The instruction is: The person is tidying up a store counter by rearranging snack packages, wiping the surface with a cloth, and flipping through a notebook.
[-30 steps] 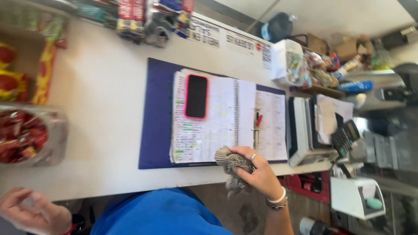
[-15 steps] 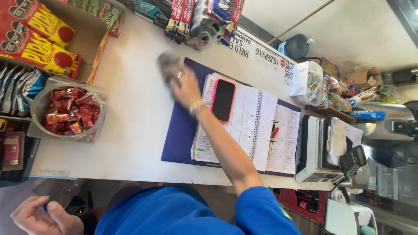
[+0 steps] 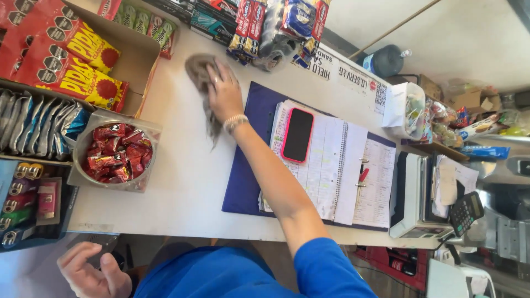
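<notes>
The right hand (image 3: 223, 91) lies flat with the fingers pressed down on a crumpled grey cloth (image 3: 202, 83), which is on the white counter top (image 3: 182, 165), just beside the top left corner of the dark blue folder (image 3: 243, 182) and below the row of colourful snack packets (image 3: 259, 22). The left hand (image 3: 91, 273) is low at the counter's near edge, its fingers loosely apart and holding nothing. On the folder there is an open spiral notebook (image 3: 331, 165) with a black phone in a pink case (image 3: 297, 134) on it, and a round bowl of red wrapped candies (image 3: 116, 154) stands well to the left of it.
</notes>
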